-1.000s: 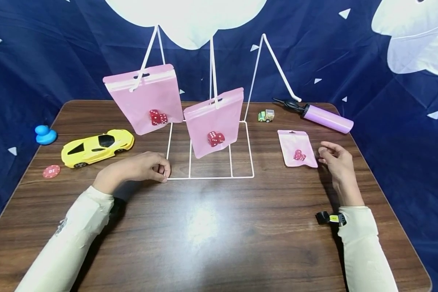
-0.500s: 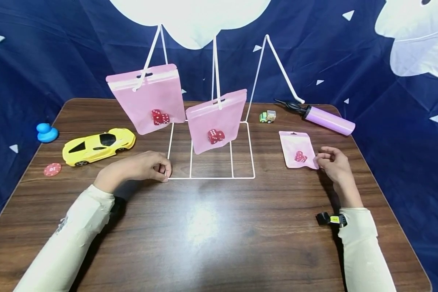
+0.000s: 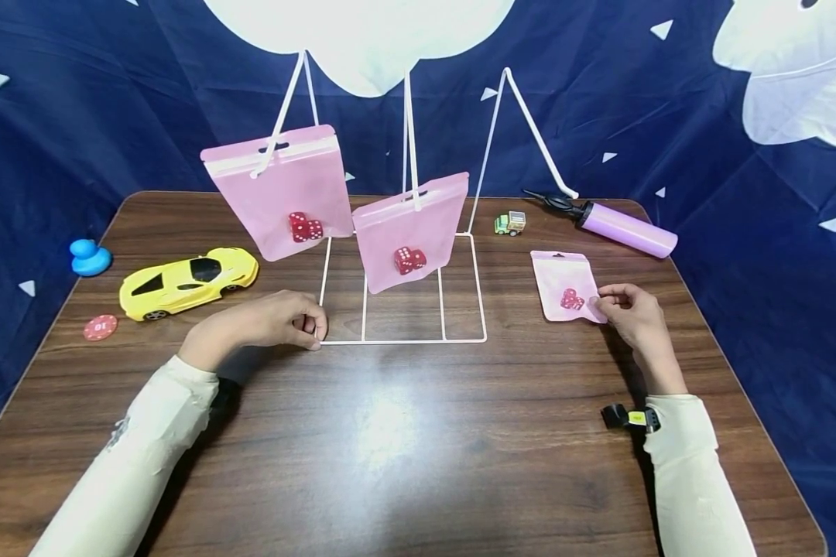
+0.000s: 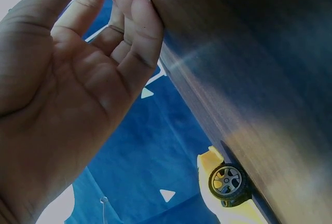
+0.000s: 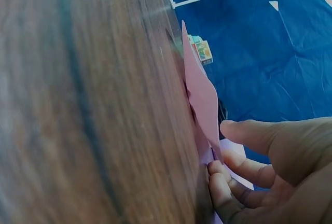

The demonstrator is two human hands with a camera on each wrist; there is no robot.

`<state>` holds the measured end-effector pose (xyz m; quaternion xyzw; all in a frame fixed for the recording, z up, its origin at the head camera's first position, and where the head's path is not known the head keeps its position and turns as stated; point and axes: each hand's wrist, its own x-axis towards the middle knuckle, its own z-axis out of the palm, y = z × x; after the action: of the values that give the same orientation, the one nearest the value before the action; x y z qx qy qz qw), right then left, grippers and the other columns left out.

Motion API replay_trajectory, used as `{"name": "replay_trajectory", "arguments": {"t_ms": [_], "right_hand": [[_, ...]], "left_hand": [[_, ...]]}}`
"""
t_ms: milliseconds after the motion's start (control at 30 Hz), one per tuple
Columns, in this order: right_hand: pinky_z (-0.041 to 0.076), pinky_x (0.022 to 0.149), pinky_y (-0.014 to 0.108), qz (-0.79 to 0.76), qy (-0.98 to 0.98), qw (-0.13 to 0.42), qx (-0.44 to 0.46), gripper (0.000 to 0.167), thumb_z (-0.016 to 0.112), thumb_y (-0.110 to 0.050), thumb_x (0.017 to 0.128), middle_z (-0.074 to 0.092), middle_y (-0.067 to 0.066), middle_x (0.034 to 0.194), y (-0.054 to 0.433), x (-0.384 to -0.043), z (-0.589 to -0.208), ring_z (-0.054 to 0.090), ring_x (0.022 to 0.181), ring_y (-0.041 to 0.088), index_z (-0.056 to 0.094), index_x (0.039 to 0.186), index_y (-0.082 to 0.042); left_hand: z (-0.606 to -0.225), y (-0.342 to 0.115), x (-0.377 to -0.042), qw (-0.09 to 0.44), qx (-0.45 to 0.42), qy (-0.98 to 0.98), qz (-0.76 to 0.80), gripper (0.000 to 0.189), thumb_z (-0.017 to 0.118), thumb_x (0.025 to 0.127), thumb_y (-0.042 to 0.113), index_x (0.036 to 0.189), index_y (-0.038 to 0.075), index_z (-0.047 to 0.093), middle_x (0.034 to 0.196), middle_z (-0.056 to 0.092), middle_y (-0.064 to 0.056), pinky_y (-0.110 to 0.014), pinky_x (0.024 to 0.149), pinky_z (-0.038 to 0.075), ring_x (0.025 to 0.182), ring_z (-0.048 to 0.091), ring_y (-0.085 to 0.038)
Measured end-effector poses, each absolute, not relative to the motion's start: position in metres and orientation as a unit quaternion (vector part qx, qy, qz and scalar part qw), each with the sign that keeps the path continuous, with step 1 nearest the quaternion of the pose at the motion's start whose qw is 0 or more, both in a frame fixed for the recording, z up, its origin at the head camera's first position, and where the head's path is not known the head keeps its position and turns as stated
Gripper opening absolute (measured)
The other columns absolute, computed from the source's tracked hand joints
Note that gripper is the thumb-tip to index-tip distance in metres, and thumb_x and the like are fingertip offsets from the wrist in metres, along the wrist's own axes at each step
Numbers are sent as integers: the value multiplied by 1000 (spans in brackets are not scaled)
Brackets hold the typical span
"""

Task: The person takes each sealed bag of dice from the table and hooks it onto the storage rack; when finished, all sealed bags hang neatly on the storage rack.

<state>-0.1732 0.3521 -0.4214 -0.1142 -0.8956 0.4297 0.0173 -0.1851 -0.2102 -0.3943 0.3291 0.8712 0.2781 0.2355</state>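
My left hand pinches the front left corner of the white wire rack, fingers curled in and thumb along the front wire. At the right of the table, my right hand pinches the lower right corner of a small pink zip bag. Red dice show through that bag, which lies nearly flat. In the right wrist view the bag appears edge-on, its near end between thumb and fingers. Two more pink bags with red dice, a left one and a middle one, hang from the rack's hooks.
A yellow toy car, a blue rubber duck and a red poker chip are at the left. Behind the lying bag are a small toy truck and a purple balloon pump. The rack's right hook carries no bag.
My right hand has moved a little left onto the lying bag and taken its corner between thumb and fingers. My left hand has stayed at the rack's corner.
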Motion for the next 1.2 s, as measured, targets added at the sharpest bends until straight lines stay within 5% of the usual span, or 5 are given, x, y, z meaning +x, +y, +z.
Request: {"name": "replay_trajectory", "arguments": {"t_ms": [1200], "right_hand": [[45,66,12,473,-866,45,-157,29,62,-3,105,58,-18,82,357,-169,-417,51,79,0,69,130,10]], "left_hand": [[-395,-208,-185,231,342,868,277,20,83,90,6,85,20,71,83,55,7,-28,71,47,78,54,-12]]}}
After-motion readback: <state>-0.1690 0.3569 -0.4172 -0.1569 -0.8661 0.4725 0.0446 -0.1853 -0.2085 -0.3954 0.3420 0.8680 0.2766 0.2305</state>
